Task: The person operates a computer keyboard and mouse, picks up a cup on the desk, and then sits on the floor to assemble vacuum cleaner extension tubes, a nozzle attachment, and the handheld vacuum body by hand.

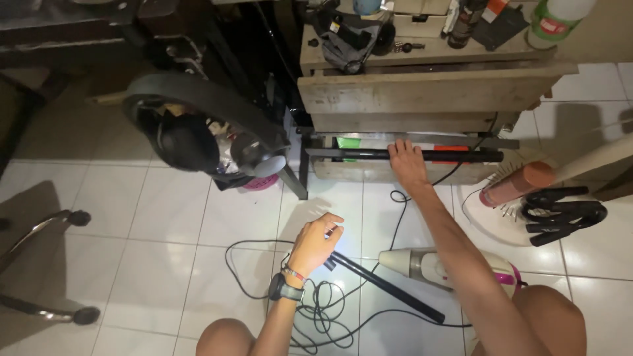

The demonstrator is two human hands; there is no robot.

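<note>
From the head view, the left hand [316,242] is curled around something small that throws a bright bluish-white glow onto the floor tiles [165,211], probably a small light, though the fingers cover it and its shape cannot be told; the grip is closed narrow around it, just above the upper end of a long black tube [382,285] that lies slanting on the floor. The right hand [407,161] reaches forward and rests on a black horizontal bar [369,154] under the wooden bench [428,92], fingers laid over it; whether they wrap fully round cannot be told. A handheld vacuum cleaner [438,267], cream with a pink rear, lies on the floor beneath the right forearm, and its black cord [316,310] loops loosely between the knees. The likeliest trouble, as a judgement: the cord tangle sits right where the knees and left wrist move, so a shift could snag it and drag the vacuum or the tube. The space under the bench is dark, and the green and orange-red things behind the bar are too dim to identify. To the left, a black bin [198,132] of clutter is in shadow; the bench top is cut off by the upper edge of the view.
</note>
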